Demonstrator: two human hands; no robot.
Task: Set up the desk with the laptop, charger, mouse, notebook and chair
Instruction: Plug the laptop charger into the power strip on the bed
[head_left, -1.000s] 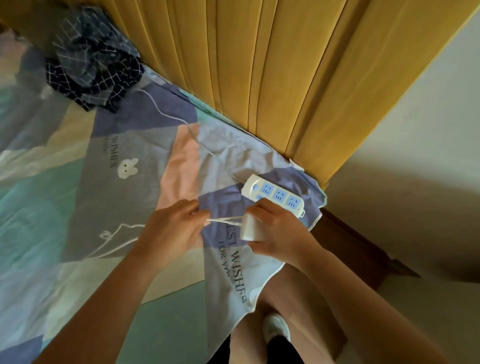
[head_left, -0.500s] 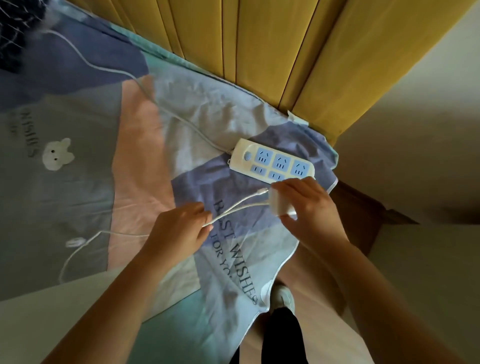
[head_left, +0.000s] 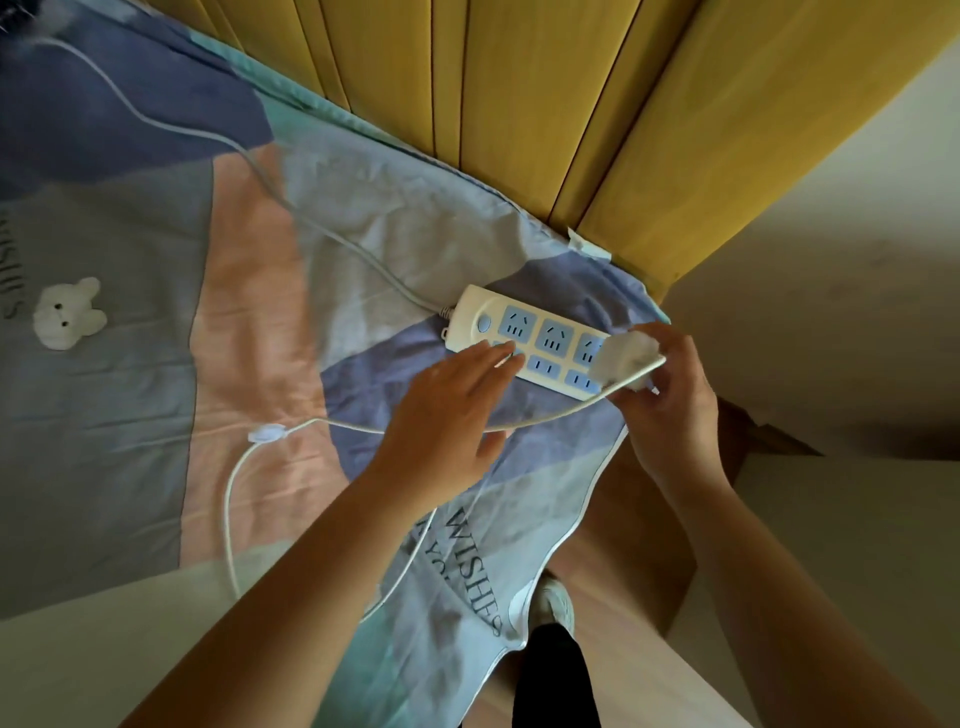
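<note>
A patterned sheet (head_left: 156, 260) in grey, pink, purple and teal covers a bed that fills the left and middle of the view, with a yellow padded headboard (head_left: 519, 93) along its far side and a pale wall to the right. A small white bear (head_left: 67, 314) is printed on the sheet at far left, and the word "WISHES" runs down the near corner, which hangs over the bed's edge above the wooden floor (head_left: 623, 545).

A white power strip (head_left: 540, 343) with blue sockets lies on the purple patch near the bed's right corner. Its grey cord (head_left: 260, 171) snakes away across the sheet to the far left.

The right hand (head_left: 670, 395) holds the white charger (head_left: 626, 358) pinched in its fingers, just above the right end of the strip; whether the plug touches a socket cannot be told. The charger's thin white cable (head_left: 545, 413) runs left from it, passes under the left hand and reaches a small white clip (head_left: 267, 432) on the pink patch, then curves near along the sheet.

The left hand (head_left: 447, 415) is open, fingers spread and loosely extended, holding nothing. Its fingertips lie at the near-left edge of the strip, and whether they press on it is unclear.

A shoe (head_left: 556, 603) and a dark trouser leg show below on the floor.
</note>
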